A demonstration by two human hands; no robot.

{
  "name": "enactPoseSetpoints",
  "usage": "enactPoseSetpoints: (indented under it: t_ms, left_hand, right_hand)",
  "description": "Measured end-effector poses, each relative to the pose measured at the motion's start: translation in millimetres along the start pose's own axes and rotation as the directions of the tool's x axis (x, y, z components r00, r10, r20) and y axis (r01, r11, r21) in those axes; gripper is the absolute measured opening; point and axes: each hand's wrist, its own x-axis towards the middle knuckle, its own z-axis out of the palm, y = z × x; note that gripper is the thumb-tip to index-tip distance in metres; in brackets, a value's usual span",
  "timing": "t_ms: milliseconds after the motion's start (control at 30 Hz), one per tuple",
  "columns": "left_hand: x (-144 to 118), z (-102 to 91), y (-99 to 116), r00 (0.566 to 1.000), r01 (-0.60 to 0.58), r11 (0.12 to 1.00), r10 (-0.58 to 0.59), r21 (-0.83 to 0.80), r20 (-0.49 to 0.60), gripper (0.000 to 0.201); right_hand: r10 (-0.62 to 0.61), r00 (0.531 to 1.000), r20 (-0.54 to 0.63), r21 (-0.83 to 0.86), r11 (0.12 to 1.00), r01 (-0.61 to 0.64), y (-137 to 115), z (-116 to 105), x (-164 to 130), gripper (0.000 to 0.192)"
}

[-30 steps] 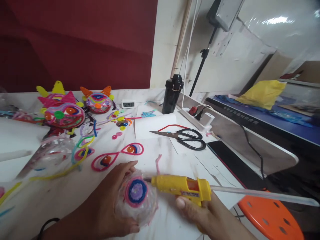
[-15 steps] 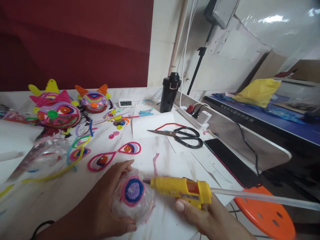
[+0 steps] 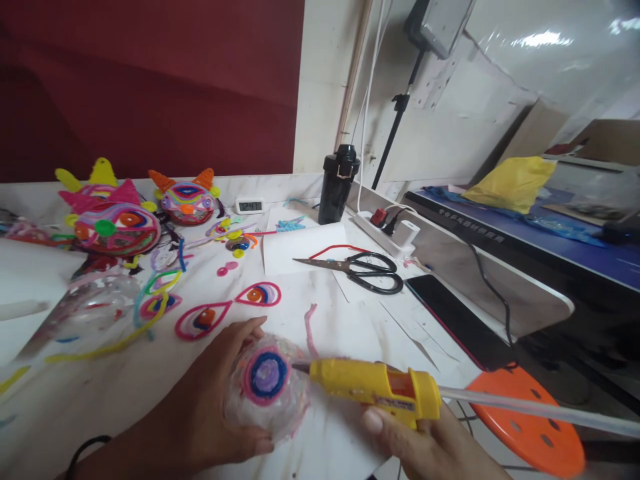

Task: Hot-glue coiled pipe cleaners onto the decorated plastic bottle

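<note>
item: clear plastic dome point(image 3: 267, 400) with a coiled pipe-cleaner disc point(image 3: 265, 375) of pink, blue and purple rings on its face, lying on the white table point(image 3: 350, 320) near its front edge. left hand point(image 3: 220, 407) cups it from the left and beneath, thumb over the top rim and fingers curled under, closed around it. likely very light, thin-walled and easily dented, smooth and rather slippery; the fuzzy coil is soft and gives under pressure. best held by the outer rim, as here, away from the coil. right hand point(image 3: 425, 447) is wrapped round the handle of a yellow glue gun point(image 3: 375, 390), a clear glue stick point(image 3: 540, 407) trailing rightward behind it; the nozzle meets the dome's right edge, opposite the left palm. beyond the grips: black scissors point(image 3: 365, 273), teardrop pipe-cleaner loops point(image 3: 227, 313), two finished masks point(image 3: 145, 213).
</note>
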Motion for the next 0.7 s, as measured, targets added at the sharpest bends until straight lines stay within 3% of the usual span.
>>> enactPoseSetpoints:
  t_ms: [233,467,700]
  left_hand:
    - [2.6,0.0,3.2,1.000,-0.002,1.000,0.002,-0.028,0.001,0.105]
    - [5.2,0.3,2.2,1.000,-0.020,0.999,0.020,-0.025,-0.003,0.108]
    - [3.7,2.5,0.6,0.999,-0.025,0.999,0.025,0.023,-0.035,0.114]
  right_hand:
    - [-0.095,0.995,-0.007,0.061,0.994,0.095,-25.2,12.0,13.0,0.056]
    - [-0.152,0.988,0.029,0.115,0.982,0.148,-44.3,26.4,29.9,0.068]
    - [-0.338,0.941,-0.027,0.087,0.937,0.339,-48.6,35.8,44.4,0.060]
